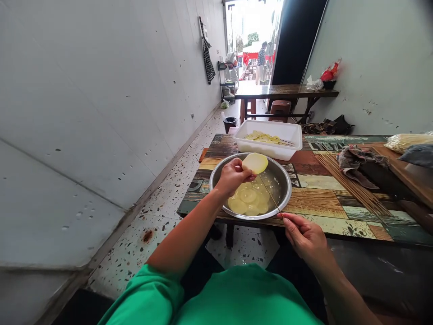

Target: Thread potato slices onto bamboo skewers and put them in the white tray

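Between the thumb and fingers of my left hand [233,176] is a round, pale potato slice [255,163], held up over a metal bowl [287,192]. My right hand [304,234] pinches a thin wooden skewer [271,196] at the bowl's near right rim. The skewer slants up and left, its tip close to the lower edge of the slice; whether it pierces the slice I cannot tell. Inside the bowl, several more potato slices [248,201] lie in water.
Behind the bowl stands a white plastic tub [267,149] with slices and skewers in it. A bundle of skewers [352,183] and a crumpled cloth [358,164] lie to the right on the patterned table [314,198]. Farther back are another table [287,90] and a person [261,61] outside.
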